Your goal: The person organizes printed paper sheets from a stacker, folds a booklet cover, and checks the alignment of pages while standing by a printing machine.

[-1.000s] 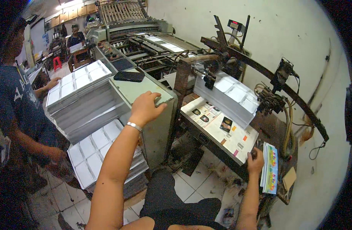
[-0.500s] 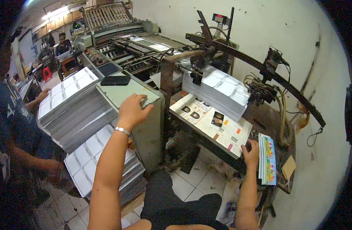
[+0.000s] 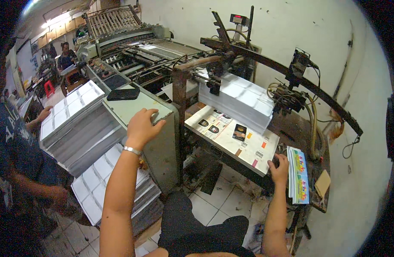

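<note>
My left hand (image 3: 144, 127) rests at the near edge of a pale green machine cabinet (image 3: 139, 104), its fingers loosely bent and apart, holding nothing. A black phone (image 3: 123, 94) lies on that cabinet top. My right hand (image 3: 279, 168) is at the near right corner of a board covered with printed labels (image 3: 222, 135); thumb and fingers are apart, and the thumb seems to touch the corner. On the board lies a small black card (image 3: 239, 132). Behind it rises a tall stack of printed white sheets (image 3: 237, 99), under the machine's metal arm.
A person's hand (image 3: 45, 113) touches a high paper stack (image 3: 71, 105) at left; a lower stack (image 3: 103, 182) stands before it. Colourful printed sheets (image 3: 298, 175) and a tan pad (image 3: 322, 185) lie at right. A long dark bar (image 3: 287, 70) with hoses spans above. Another person (image 3: 66, 58) is farther back.
The view has shifted slightly; both my hands keep nearly the same places. On the machine's feed bed, a white sheet seen before is gone from its spot.
</note>
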The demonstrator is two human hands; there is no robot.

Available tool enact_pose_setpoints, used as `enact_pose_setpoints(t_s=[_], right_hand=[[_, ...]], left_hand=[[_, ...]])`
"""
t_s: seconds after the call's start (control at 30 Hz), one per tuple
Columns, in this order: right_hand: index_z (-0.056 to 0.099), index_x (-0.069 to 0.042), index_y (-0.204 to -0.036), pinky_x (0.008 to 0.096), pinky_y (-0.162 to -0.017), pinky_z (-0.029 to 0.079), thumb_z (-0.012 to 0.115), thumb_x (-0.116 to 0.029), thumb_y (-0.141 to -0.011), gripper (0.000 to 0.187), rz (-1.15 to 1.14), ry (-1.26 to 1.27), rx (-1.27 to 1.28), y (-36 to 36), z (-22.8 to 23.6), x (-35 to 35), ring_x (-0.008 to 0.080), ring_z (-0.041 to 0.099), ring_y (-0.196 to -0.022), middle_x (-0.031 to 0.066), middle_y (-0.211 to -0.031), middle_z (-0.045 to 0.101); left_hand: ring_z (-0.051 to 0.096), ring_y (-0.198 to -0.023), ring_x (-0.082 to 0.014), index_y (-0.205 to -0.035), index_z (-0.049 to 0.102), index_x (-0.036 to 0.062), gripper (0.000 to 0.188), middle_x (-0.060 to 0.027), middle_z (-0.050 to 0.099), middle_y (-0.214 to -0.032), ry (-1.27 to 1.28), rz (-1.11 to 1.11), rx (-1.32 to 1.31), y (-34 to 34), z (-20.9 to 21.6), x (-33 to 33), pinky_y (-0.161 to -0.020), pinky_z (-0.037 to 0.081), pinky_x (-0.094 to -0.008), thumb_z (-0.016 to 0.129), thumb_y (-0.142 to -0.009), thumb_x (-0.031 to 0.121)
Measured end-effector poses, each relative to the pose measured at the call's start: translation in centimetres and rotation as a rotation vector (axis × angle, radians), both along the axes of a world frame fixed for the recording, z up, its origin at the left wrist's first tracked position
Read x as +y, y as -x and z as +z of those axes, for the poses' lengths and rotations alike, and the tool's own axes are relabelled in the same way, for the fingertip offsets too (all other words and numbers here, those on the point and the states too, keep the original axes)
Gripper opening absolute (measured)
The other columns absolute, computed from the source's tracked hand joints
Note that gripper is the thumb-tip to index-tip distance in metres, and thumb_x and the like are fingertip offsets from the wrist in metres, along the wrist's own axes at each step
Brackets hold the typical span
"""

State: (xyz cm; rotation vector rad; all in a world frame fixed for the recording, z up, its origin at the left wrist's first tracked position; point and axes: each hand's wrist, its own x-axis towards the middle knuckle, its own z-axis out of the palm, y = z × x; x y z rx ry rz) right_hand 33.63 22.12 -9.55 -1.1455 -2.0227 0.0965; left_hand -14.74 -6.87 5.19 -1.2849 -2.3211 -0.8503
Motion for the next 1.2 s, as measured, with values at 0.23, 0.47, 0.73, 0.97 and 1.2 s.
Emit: enact_pose_setpoints(t_s=[0.23, 0.47, 0.73, 0.97, 1.2], right_hand=[[0.068, -0.005, -0.117, 0.0441, -0.107, 0.04, 0.077, -0.033, -0.078, 0.049, -0.027, 0.022, 0.007, 0.2, 0.1, -0.2, 0.0363, 0.052, -0.122, 0.0181, -0.127, 0.058], [0.066, -0.004, -0.116, 0.0458, -0.108, 0.04, 0.079, -0.03, -0.076, 0.05, -0.031, 0.055, 0.025, 0.6, 0.6, -0.9, 0.0368, 0.052, -0.123, 0.0186, -0.127, 0.059], [0.066, -0.002, -0.114, 0.0459, -0.106, 0.041, 0.081, -0.029, -0.074, 0.05, -0.004, 0.032, 0.035, 0.2, 0.1, -0.4, 0.0375, 0.053, -0.121, 0.019, -0.125, 0.06], [0.068, -0.002, -0.112, 0.0463, -0.104, 0.043, 0.082, -0.031, -0.075, 0.049, -0.005, 0.018, 0.039, -0.1, 0.0, -0.1, 0.0373, 0.055, -0.118, 0.0196, -0.122, 0.061], [0.069, -0.006, -0.113, 0.0435, -0.102, 0.044, 0.079, -0.033, -0.076, 0.047, -0.024, -0.004, 0.016, 0.1, -0.2, 0.0, 0.0356, 0.055, -0.116, 0.0173, -0.121, 0.061]], left_hand=[[0.065, -0.09, -0.0316, -0.112, 0.071, 0.0126, 0.044, -0.0112, 0.065, -0.092, 0.004, -0.001, 0.026, 0.4, -0.4, 0.1, -0.079, 0.052, -0.0438, 0.075, -0.081, 0.043], [0.063, -0.094, -0.0329, -0.114, 0.07, 0.0121, 0.045, -0.0122, 0.064, -0.094, 0.002, -0.02, 0.001, 0.6, -0.4, -0.1, -0.083, 0.051, -0.0444, 0.074, -0.082, 0.044], [0.064, -0.095, -0.0318, -0.113, 0.07, 0.0129, 0.044, -0.0108, 0.065, -0.095, 0.004, 0.003, 0.003, -0.1, -0.2, -0.1, -0.082, 0.051, -0.0437, 0.075, -0.081, 0.043], [0.065, -0.091, -0.0304, -0.112, 0.071, 0.0115, 0.044, -0.0106, 0.065, -0.095, 0.001, 0.005, -0.011, -0.7, 0.3, 0.0, -0.081, 0.052, -0.043, 0.076, -0.081, 0.041], [0.066, -0.091, -0.0295, -0.113, 0.07, 0.0096, 0.044, -0.0119, 0.065, -0.096, 0.019, 0.011, 0.008, -0.6, 0.2, -0.1, -0.081, 0.053, -0.043, 0.076, -0.081, 0.039]])
